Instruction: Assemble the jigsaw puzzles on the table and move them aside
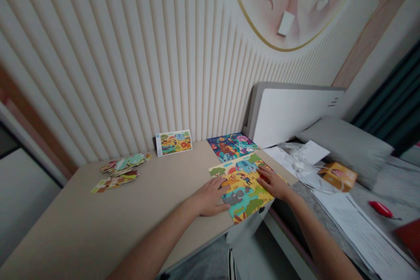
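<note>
A jigsaw puzzle [252, 190] with a bright animal scene, showing a grey hippo, a blue elephant and a small figure, lies flat at the right end of the table, its lower side along the table edge. On its left side rests my left hand [210, 197], fingers spread, their tips over the picture. My right hand [274, 183] lies on the right side of the puzzle with its fingers stretched out. Just behind is a dark blue puzzle [231, 146] with colourful animals. A picture card [174, 142] with a similar yellow animal scene leans against the wall.
Puzzle pieces lie in a stack [126, 164] at the table's [131, 218] left back, with more pieces [114, 181] in front. To the right, a bed holds papers [361, 227], a plastic bag, an orange box [337, 176], a red object [380, 209] and a grey pillow [348, 148].
</note>
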Demonstrator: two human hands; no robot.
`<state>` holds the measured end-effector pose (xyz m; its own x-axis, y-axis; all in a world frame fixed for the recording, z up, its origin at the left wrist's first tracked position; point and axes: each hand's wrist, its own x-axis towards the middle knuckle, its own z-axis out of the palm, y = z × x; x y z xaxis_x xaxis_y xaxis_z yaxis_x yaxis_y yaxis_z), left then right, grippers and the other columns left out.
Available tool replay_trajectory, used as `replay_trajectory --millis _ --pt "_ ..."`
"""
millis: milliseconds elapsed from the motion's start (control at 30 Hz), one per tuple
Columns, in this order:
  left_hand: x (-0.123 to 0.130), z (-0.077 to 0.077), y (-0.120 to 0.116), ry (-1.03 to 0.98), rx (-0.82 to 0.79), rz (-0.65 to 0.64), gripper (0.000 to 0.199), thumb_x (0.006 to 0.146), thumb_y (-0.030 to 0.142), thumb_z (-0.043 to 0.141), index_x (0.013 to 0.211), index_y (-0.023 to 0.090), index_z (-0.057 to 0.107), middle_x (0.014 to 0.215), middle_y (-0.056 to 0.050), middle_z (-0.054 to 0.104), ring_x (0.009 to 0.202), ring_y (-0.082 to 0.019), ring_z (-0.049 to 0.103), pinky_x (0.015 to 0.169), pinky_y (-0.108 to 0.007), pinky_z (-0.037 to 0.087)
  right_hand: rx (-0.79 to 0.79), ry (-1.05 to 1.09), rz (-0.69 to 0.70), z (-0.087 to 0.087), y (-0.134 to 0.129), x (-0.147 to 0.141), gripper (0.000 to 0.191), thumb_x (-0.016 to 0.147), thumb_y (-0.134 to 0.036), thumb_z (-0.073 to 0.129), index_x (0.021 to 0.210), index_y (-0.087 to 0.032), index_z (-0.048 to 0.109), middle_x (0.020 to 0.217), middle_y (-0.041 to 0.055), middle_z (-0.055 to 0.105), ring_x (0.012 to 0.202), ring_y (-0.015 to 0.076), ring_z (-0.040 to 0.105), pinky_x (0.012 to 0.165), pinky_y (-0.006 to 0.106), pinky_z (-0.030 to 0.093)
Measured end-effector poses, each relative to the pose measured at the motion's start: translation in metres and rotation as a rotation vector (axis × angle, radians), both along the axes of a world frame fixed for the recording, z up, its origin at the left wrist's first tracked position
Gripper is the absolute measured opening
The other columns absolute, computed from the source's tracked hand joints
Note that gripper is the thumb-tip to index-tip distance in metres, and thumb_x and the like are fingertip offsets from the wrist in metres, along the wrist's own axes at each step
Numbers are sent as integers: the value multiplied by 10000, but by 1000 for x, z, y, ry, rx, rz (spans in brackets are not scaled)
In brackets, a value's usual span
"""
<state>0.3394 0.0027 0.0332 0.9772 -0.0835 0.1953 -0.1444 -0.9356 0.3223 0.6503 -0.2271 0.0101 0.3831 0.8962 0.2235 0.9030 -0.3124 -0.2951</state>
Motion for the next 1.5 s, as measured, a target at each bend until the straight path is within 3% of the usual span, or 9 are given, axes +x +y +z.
replay_trajectory --millis 367,500,1000,1233,1333,1500 --pt "27 -8 -6 -6 30 0 711 949 617 484 1540 242 359 1635 -148 290 1538 -335 197 1244 -507 211 11 -1 -2 -3 -9 31 643 949 -603 499 1444 -200 574 1545 137 475 1428 343 439 1195 536 343" --pt "34 -9 -11 -9 38 18 720 948 621 479 1558 272 322 1646 -117 284 1541 -307 198 1251 -498 188 0 -17 0 -3 -12 41 650 955 -604 482 1448 -189 569 1543 139 477 1435 340 429 1205 529 331" --pt "57 -9 -25 69 52 65 700 983 661 338 1568 280 291 1678 -118 212 1567 -274 95 1239 -578 99 -33 -42 6 -3 -23 68 639 955 -603 475 1452 -211 565 1545 127 477 1430 335 435 1203 525 338" --pt "66 -14 -26 73 44 69 718 976 674 340 1571 275 285 1684 -122 186 1565 -288 102 1224 -618 95 14 -27 -15 1 -22 68 621 941 -588 490 1406 -195 608 1520 133 507 1408 336 462 1192 516 353" --pt "66 -17 -26 55 36 74 707 981 671 332 1572 287 282 1682 -115 197 1565 -287 107 1226 -613 87 86 -76 -113 -1 -28 63 564 954 -560 462 1337 -196 659 1484 131 546 1385 329 486 1186 499 360" --pt "65 -18 -27 46 37 67 711 993 673 295 1581 275 265 1682 -123 192 1567 -287 88 1224 -615 76 235 -100 -455 -16 -53 66 540 996 -519 340 1243 -196 695 1378 150 631 1373 345 489 1157 548 358"
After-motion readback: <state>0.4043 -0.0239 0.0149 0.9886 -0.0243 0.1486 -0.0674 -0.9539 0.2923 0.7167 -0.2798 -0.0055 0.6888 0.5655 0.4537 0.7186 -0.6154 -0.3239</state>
